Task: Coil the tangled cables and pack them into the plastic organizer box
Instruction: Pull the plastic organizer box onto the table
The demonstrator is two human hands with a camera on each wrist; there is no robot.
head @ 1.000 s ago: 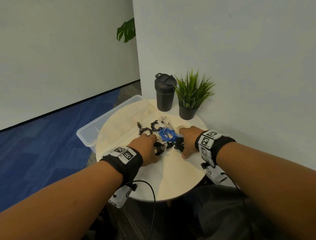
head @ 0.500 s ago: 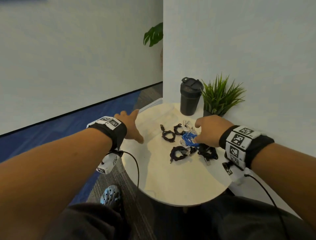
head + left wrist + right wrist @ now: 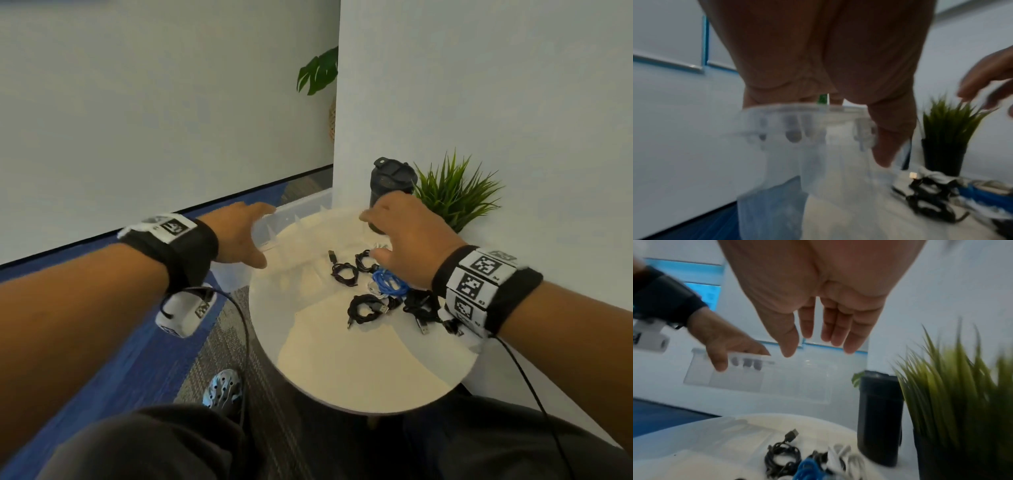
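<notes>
Left hand (image 3: 239, 233) is on the box (image 3: 294, 212) at the far left edge of the desk (image 3: 342, 359). From the left wrist view its fingers (image 3: 793, 134) are hooked over the clear rim, showing through the wall, with the thumb on the near side, so that looks like a real grip on the edge. Right hand (image 3: 407, 240) hovers above the cables (image 3: 373, 287), fingers (image 3: 838, 331) straight and a little spread, holding nothing.

The cables sit mid-desk in small bundles: black ones, a blue one (image 3: 390, 284), some white behind. The cup (image 3: 390, 185) and the plant (image 3: 455, 192) stand just beyond them.

My read on handling: the box is light, thin plastic, a bit flexy and slick, so the rim is the place to take it, and a second hand on the far rim would keep it from twisting. The cables are soft and springy; pinch each across the whole bundle, not by a plug, or the loops may fall open and snag a neighbour.
</notes>
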